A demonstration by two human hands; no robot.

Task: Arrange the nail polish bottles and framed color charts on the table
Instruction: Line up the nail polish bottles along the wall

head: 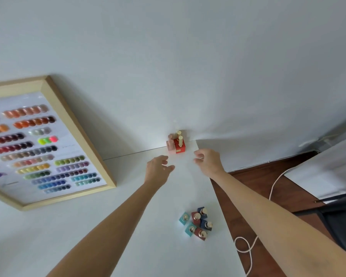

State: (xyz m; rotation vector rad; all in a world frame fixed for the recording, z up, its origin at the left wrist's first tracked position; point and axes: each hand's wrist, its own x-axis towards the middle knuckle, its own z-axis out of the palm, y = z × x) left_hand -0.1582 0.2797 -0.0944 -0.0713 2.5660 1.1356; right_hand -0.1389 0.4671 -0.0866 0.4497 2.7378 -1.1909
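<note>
A wooden-framed color chart (48, 136) leans against the wall at the left of the white table (118, 226). A small group of red and pink nail polish bottles (177, 143) with gold caps stands at the table's far right corner by the wall. Several teal, red and navy bottles (197, 222) cluster near the right edge, closer to me. My left hand (158, 168) hovers just short of the far group, fingers loosely curled, holding nothing. My right hand (207, 159) hovers to the right of that group, fingers loosely bent, holding nothing.
The table's right edge (218, 196) drops to a brown wooden floor (268, 186). A white cord (248, 248) loops across the floor. A dark chair (340, 216) stands at the far right. The white wall (168, 56) backs the table.
</note>
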